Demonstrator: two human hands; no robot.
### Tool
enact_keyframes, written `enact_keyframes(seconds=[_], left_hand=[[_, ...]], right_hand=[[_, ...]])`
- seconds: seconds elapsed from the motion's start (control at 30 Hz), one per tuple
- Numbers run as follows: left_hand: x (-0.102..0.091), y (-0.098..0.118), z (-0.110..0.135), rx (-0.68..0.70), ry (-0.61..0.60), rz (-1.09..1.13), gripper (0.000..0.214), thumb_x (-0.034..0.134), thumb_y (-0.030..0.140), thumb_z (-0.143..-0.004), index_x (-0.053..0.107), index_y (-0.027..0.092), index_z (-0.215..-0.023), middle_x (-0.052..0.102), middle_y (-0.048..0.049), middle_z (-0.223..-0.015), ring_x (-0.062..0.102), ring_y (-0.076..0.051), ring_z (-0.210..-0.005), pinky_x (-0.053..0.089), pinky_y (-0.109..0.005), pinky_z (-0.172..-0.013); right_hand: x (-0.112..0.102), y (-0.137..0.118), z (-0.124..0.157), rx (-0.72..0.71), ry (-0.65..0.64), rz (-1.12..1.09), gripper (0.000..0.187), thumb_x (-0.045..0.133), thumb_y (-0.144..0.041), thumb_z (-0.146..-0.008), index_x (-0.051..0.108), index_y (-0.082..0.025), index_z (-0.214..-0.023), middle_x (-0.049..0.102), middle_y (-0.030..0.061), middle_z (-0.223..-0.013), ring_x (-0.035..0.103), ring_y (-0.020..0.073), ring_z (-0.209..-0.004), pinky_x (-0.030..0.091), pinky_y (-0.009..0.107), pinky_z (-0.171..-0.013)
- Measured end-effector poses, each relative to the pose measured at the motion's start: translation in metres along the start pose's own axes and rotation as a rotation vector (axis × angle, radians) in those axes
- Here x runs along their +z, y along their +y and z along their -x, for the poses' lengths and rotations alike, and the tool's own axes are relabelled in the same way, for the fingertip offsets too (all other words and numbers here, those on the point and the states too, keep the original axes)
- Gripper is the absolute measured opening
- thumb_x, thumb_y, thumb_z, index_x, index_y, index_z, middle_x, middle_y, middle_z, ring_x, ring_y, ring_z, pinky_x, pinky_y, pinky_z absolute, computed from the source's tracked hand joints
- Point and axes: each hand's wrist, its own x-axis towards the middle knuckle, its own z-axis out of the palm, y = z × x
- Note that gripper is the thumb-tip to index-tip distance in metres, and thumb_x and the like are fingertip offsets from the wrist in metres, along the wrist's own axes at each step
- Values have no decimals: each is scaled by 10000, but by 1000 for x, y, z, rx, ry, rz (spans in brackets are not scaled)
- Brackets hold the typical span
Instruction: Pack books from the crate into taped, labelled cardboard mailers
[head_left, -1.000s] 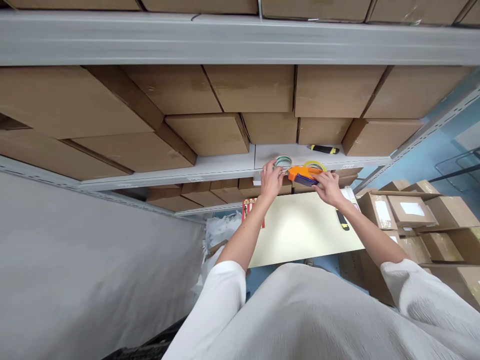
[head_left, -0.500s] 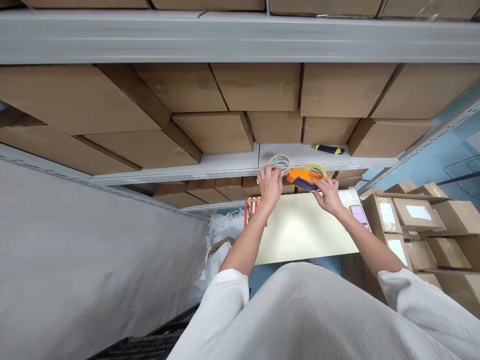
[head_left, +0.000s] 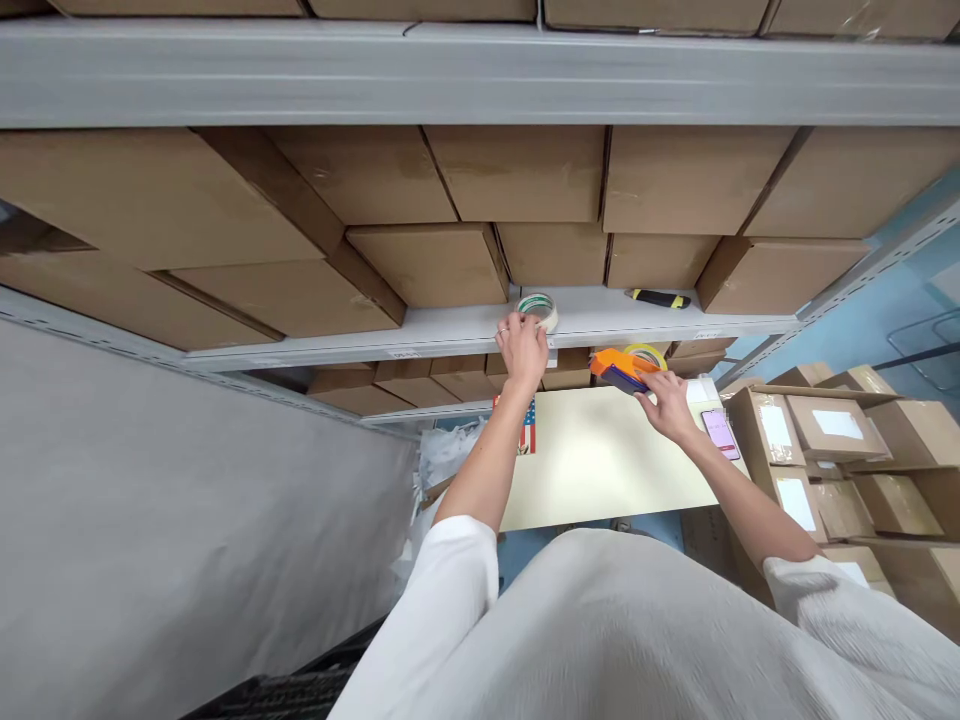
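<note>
My left hand (head_left: pixel 522 350) reaches up to the white metal shelf (head_left: pixel 450 335), its fingers gripping the lower edge of a clear roll of packing tape (head_left: pixel 537 311), which stands at the shelf's front. My right hand (head_left: pixel 666 405) holds an orange tape dispenser (head_left: pixel 619 369) with a blue-purple side, just above the table's far edge. A yellowish tape roll (head_left: pixel 645 351) sits in the dispenser, partly hidden behind its orange body. A black and yellow utility knife (head_left: pixel 658 298) lies on the shelf to the right of the clear roll.
Brown cardboard boxes (head_left: pixel 427 265) fill the shelf above my hands, and more lie under it. A cream table (head_left: pixel 600 460) holds a phone (head_left: pixel 720 434) and a small flag-patterned card (head_left: pixel 526 426). Open cartons (head_left: pixel 825 470) stand at right; a grey sheet (head_left: pixel 187 520) covers the left.
My left hand has moved left with the clear tape roll, drawing it away from the dispenser. My right hand has shifted the dispenser slightly right and lower.
</note>
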Motion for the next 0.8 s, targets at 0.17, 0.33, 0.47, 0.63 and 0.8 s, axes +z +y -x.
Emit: enact_keyframes(seconds=[0.17,0.33,0.47,0.63,0.8], left_hand=[[13,-3,-12,-34,-27,-14,295,534,257,-1020,736,216,-1231,608,-197,-1434,503,-424,-1394,408,-578,-1176],[18,-8,-26,-48,-32,16,380,518,216,-1006,702,217,-1339,568,-184,-1545,514,-394,-1449,383,-567,-1234],[14,-10,-12,7,39,75,492,568,216,-981,606,200,-1471,461,-185,-1667,417,-360,-1572,302,-534,-1315],[24,-23,64,3,127,246,533,547,242,-1013,508,210,-1543,415,-196,-1691,368,-322,-1615,314,-509,-1325],[71,-45,172,-91,-36,336,469,536,205,-996,560,232,-1464,497,-185,-1601,428,-318,-1578,370,-535,-1313]], right_hand=[[8,-2,16,-2,-11,-18,423,500,-460,-1091,708,-230,-1378,761,151,-1255,595,365,-1207,402,503,-976],[13,3,30,31,-43,-18,410,508,-443,-1083,708,-225,-1367,763,158,-1242,599,364,-1217,401,507,-999],[21,9,42,82,-64,-18,397,530,-435,-1064,711,-229,-1352,766,152,-1241,603,362,-1214,396,507,-998],[44,19,73,230,-97,-12,390,536,-401,-1030,716,-216,-1322,768,163,-1240,600,373,-1203,378,503,-981],[76,36,111,433,-158,24,376,525,-370,-999,705,-204,-1284,758,175,-1251,591,382,-1199,350,523,-1012]])
